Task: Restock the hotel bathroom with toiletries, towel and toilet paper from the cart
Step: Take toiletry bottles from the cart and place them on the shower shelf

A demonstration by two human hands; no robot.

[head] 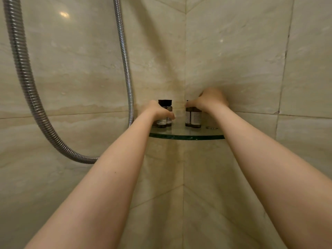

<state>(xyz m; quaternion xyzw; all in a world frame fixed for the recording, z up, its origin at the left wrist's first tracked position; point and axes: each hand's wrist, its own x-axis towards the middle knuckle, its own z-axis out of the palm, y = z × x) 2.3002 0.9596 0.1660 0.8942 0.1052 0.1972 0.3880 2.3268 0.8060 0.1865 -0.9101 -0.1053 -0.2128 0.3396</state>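
Two bare arms reach into the corner of a hotel shower, where cream marble walls (233, 60) of large polished tiles meet at a vertical seam; a reflected light glints high on the left wall. One ribbed metal shower hose (23, 69) hangs in a long loop down the left wall, and its right run drops just beside the shelf's left end. A single quarter-round glass shelf (179, 136) is fixed into the corner, its green curved front edge facing the camera, with open air below and in front of it. Four small dark bottles with pale labels stand upright on the glass in two pairs, with a bare gap between them at the seam. The left hand (158, 112) grips the left pair (165, 103). Its fingers (169, 116) curl round the nearer bottle's body, and a black cap shows above the knuckles; whether the grip takes in the second bottle cannot be told. The right hand (209, 101) is cupped over the right pair (195, 120), fingers bent down onto the caps and hiding them, with the back of the hand close to the right wall. Both pairs sit back from the shelf's front edge. One small round metal fitting (212, 127) sits on the glass just right of the right pair.
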